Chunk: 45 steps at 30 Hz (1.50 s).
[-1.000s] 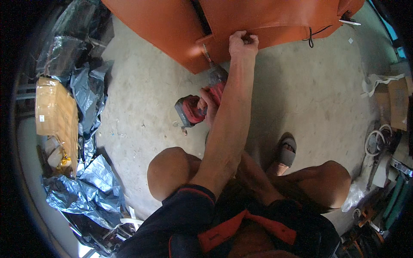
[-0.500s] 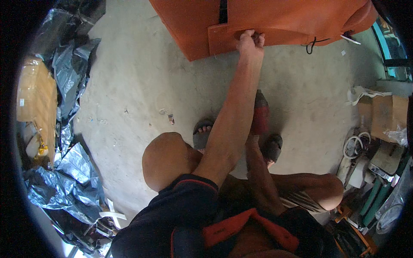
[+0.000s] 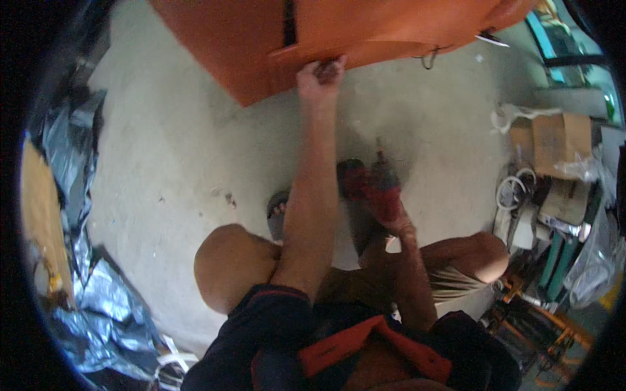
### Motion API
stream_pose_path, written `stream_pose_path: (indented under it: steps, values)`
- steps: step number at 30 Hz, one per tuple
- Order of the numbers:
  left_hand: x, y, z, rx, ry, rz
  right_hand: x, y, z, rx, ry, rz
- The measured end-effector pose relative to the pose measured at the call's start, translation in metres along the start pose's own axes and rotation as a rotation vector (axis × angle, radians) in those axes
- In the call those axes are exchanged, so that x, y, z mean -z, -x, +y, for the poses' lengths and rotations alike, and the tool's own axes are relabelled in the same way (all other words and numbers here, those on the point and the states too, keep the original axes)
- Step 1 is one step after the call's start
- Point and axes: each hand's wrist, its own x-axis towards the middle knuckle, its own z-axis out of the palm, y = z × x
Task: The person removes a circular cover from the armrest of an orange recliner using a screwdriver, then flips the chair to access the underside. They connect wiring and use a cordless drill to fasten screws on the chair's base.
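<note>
Head view: left hand [image 3: 318, 77] pinches the far orange panel [image 3: 365, 29] edge, steadying it; right hand [image 3: 390, 207] grips a red drill [image 3: 373, 182] near the floor [image 3: 195, 150].

Brown cardboard boxes [image 3: 554, 140] at right

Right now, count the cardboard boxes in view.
2. One open box sits at the right edge by the wall; a second box lies just below it among the clutter. More may be hidden under the plastic sheet there.
</note>
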Motion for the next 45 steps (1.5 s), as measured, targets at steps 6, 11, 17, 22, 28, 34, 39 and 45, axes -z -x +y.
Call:
stream_pose_path:
  steps: [6, 11, 17, 22, 28, 34, 39, 45]
  values:
    - [-0.007, 0.009, 0.009, 0.075, 0.092, -0.033, 0.036, -0.115, 0.114, -0.657, -1.482, 0.558]
    - [-0.009, 0.006, 0.019, 0.207, 0.159, -0.006, -0.023, -0.310, 0.113, -0.989, -2.221, 0.637]
    - [0.037, 0.015, 0.019, 0.142, -0.149, -0.079, -0.058, -0.379, 0.124, -0.456, -2.448, 0.747]
    - [0.062, 0.044, 0.021, -0.178, -0.094, 0.393, -0.066, -0.383, 0.126, -0.538, -2.432, 0.905]
    - [0.075, 0.043, 0.042, -0.406, -0.626, 0.274, -0.068, -0.374, 0.127, -0.339, -2.406, 0.732]
    - [0.105, 0.027, 0.035, -0.591, -0.663, 0.251, -0.055, -0.380, 0.136, -0.314, -2.277, 0.764]
    - [0.107, 0.046, 0.017, -0.641, -0.715, 0.257, -0.034, -0.360, 0.114, -0.340, -2.211, 0.611]
    - [0.123, 0.091, 0.081, -0.138, -0.821, -0.002, -0.050, -0.351, 0.107, -0.336, -2.219, 0.498]
